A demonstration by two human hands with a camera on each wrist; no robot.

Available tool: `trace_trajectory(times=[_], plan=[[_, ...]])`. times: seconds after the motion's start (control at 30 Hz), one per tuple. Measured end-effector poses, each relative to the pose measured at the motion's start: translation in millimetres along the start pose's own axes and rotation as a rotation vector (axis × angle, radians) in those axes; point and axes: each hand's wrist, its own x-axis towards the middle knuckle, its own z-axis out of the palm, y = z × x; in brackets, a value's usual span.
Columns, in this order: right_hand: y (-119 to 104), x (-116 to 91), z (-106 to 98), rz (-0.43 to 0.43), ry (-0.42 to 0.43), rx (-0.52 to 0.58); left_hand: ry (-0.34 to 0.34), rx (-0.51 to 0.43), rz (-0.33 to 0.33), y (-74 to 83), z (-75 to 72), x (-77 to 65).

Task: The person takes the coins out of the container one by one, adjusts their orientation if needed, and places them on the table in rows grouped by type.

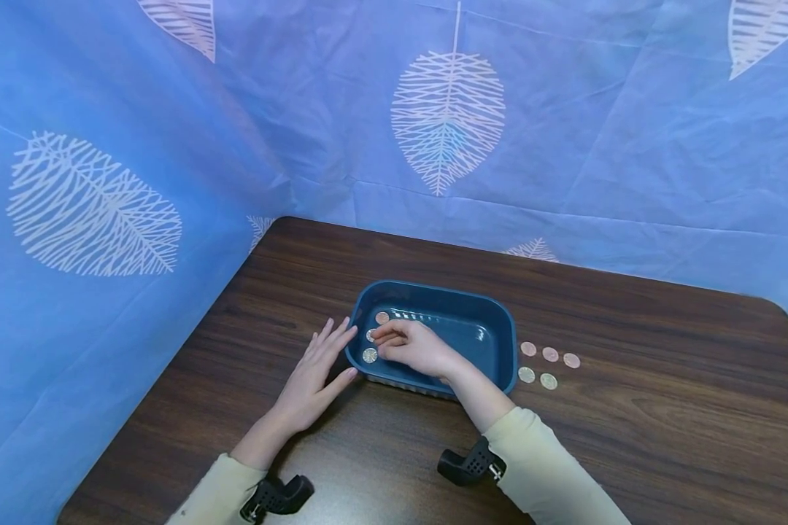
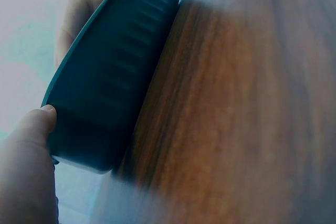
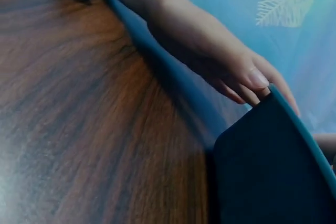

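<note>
Rounded-rectangle tray (image 1: pixel 479 332): glossy dark blue, ribbed outer wall, on wood-grain table (image 1: pixel 663 408). Left hand (image 1: pixel 311 383): fingers straight, spread, touching tray's left end, gripping nothing. Right hand (image 1: pixel 415 344): fingers bent inside tray; middle coin (image 1: pixel 371 335) of three round, shiny ones at its fingertips, can't tell if pinched. Five outer coins (image 1: pixel 550 354) flat, right of tray.

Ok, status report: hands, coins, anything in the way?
Left hand touching tray. Right hand inside, grip unclear, partly covering middle of three visible coins. Five coins on table. No obstruction visible.
</note>
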Motion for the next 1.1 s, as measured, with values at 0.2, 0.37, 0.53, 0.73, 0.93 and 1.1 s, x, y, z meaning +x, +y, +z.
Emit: trace_trajectory(times=[0.2,0.37,0.53,0.73,0.93,1.1], plan=[[1.5,2.7,4.9,0.014,-0.039,-0.094,0.001,0.005,-0.004,0.7,-0.1,-0.3],[1.7,4.5,8.1,0.039,-0.066,-0.13,0.003,-0.006,-0.01,1.6,-0.4,-0.8],[1.6,4.6,9.3,0.053,-0.091,-0.112,0.006,0.006,0.004,2.0,-0.1,-0.4],[1.1,4.7,10.3,0.033,-0.09,-0.144,0.007,0.01,0.002,1.9,0.5,-0.4],[1.7,4.9,10.6,0.001,-0.169,-0.176,0.014,0.016,0.014,0.9,1.3,-0.7],[2.4,5.3,10.1,-0.021,-0.231,-0.159,0.013,0.009,0.02,0.0,1.2,-0.6]])
